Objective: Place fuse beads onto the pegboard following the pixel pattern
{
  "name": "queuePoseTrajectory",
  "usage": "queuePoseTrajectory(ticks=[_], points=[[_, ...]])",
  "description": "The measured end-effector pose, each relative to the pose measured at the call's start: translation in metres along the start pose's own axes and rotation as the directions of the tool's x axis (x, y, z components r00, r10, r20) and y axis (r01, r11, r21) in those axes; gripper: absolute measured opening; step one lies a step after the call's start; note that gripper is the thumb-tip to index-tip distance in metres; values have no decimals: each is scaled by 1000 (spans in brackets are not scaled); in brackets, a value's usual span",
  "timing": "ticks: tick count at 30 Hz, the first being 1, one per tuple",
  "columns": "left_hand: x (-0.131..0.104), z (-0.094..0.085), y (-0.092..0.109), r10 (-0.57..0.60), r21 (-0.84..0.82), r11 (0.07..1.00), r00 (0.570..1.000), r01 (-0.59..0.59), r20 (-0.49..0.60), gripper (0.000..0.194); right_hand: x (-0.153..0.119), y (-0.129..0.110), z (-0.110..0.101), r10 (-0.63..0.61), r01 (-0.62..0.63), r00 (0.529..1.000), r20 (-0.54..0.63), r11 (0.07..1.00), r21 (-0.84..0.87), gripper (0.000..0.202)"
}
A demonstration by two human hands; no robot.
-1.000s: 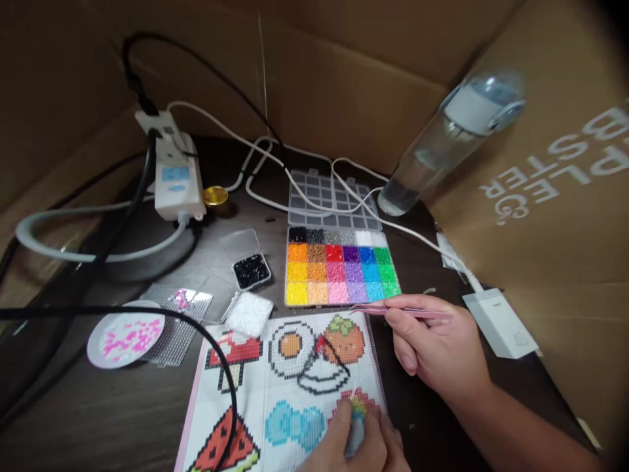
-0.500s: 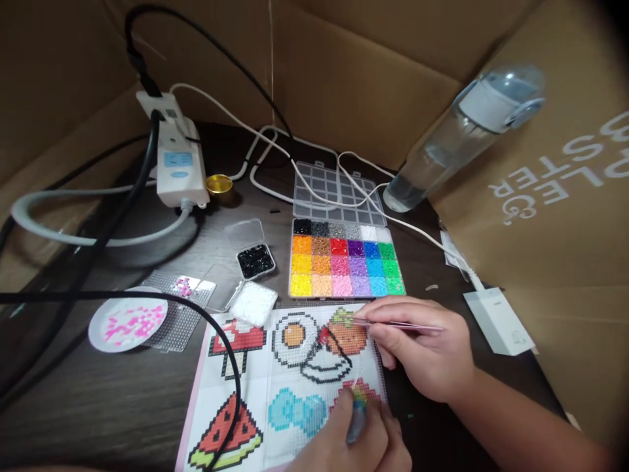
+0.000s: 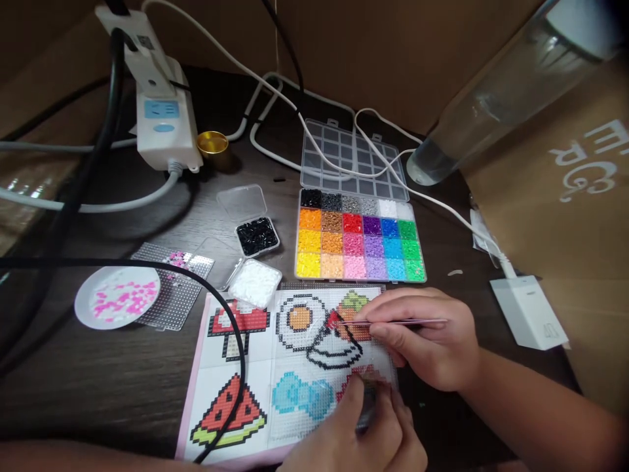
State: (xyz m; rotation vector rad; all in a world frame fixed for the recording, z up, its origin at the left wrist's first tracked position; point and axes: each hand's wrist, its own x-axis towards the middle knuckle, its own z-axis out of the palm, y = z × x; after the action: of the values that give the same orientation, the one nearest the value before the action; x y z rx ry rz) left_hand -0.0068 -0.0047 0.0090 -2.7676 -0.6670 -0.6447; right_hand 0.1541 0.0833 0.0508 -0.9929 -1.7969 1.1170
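Tweezers [image 3: 407, 321] shifted left, tips at red beads [image 3: 333, 319] | right hand [image 3: 430, 337] clamped on tweezers, nearer; beads lie left along their long axis | left hand [image 3: 368, 436] curled over pegboard [image 3: 295, 360], nearer viewer; can't tell if gripping

The dark wood-grain bench [image 3: 98, 387] carries a power strip [image 3: 164, 147], a gold cup [image 3: 217, 158], an open bead case [image 3: 328, 142], a black-bead box [image 3: 244, 201], a pattern sheet [image 3: 234, 371], a pegboard [image 3: 175, 303] and a white adapter [image 3: 528, 318].
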Motion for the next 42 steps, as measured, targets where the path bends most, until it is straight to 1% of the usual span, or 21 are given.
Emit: queuePoseTrajectory(ticks=[8,13,21,34,37,40,42], points=[[1,-1,0,-36,-19,999,999,36,-11,32,-3,3,-2,3,-3,1000,10,1000,-12,17],[0,0,2,-37,-31,999,999,37,-24,28,-3,5,-1,15,-15,1000,5,1000,-20,15],[0,1,3,-47,-37,998,999,46,-25,34,-2,5,-2,56,-56,998,1,998,3,15],[2,-1,2,-67,-42,997,997,65,-32,34,-1,2,-2,67,-67,998,3,998,12,14],[1,1,3,-46,-25,999,999,46,-27,31,-1,2,-2,71,-71,997,1,997,41,14],[-4,6,5,-1,20,1000,1000,1,-19,24,-1,3,-4,74,-70,996,-40,993,92,14],[-9,12,7,32,113,993,999,-32,-2,21,0,5,-6,67,-53,989,-132,992,110,14]])
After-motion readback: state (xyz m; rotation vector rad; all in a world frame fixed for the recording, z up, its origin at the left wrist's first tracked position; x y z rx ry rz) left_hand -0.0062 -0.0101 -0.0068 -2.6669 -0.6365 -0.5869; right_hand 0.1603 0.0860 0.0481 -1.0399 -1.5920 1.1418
